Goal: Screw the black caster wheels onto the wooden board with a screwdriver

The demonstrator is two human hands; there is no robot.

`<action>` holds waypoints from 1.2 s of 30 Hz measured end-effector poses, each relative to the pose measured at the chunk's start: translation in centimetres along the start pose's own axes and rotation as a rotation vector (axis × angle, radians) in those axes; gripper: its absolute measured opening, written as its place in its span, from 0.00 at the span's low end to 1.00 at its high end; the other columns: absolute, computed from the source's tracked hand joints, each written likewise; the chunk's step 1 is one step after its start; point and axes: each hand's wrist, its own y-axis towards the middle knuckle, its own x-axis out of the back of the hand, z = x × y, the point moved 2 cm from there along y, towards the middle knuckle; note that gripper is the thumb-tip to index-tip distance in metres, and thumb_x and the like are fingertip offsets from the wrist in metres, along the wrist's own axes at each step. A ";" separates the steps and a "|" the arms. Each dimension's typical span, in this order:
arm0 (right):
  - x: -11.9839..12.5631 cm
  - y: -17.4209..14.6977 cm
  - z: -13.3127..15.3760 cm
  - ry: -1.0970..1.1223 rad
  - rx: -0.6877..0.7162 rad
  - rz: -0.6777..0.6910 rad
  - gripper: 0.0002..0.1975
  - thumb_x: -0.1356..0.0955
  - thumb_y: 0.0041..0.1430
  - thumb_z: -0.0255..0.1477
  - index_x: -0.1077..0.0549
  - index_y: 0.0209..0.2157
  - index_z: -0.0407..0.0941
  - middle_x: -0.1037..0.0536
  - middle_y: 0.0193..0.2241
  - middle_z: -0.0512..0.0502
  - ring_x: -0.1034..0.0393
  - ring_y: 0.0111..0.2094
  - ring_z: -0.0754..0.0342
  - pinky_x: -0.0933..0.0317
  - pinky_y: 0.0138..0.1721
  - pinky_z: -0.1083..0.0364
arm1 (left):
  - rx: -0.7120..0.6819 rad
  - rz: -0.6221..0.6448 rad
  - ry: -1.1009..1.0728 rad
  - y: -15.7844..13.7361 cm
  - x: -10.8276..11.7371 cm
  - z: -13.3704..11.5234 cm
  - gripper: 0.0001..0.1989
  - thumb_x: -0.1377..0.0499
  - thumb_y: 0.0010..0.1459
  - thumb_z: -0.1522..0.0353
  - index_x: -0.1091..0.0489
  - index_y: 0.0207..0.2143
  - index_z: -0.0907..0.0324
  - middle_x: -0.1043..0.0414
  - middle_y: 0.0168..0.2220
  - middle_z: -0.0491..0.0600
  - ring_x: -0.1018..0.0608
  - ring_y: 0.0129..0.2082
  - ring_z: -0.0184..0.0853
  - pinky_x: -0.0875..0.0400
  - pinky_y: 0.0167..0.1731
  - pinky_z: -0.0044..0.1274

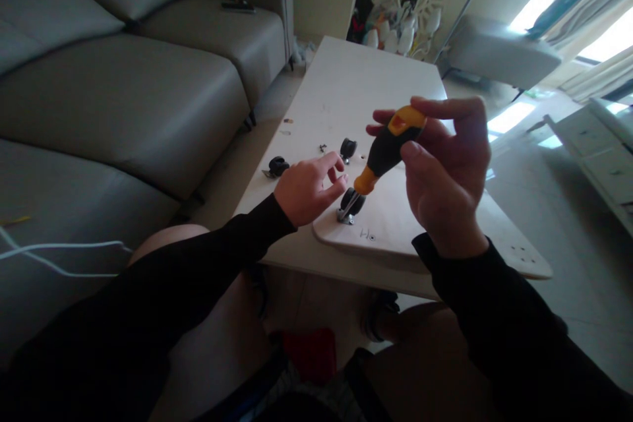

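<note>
While the right hand [445,178] wraps the black-and-orange screwdriver [388,148] by its stiff, grippy handle, tip down on a caster wheel [350,204] near the wooden board's [445,231] near-left corner, the left hand [309,188] pinches beside that light, rigid caster.

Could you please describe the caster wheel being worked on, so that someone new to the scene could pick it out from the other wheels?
Start at the pale board lying on the white table in front of the sofa. Near the board's rounded end stands a black caster wheel on a metal plate, between the left hand and the right hand. Unlike the two loose wheels farther back, it sits under the orange and black screwdriver.
</note>
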 end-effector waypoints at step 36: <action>0.3 0.7 1.2 -0.116 0.148 -0.139 0.21 0.22 0.55 0.39 0.28 0.49 0.61 0.27 0.47 0.56 0.23 0.47 0.52 0.24 0.48 0.46 | -0.002 -0.016 -0.008 -0.1 0.5 -0.2 0.11 0.44 0.65 0.63 0.28 0.43 0.59 0.21 0.35 0.46 0.26 0.27 0.31 0.38 0.28 0.25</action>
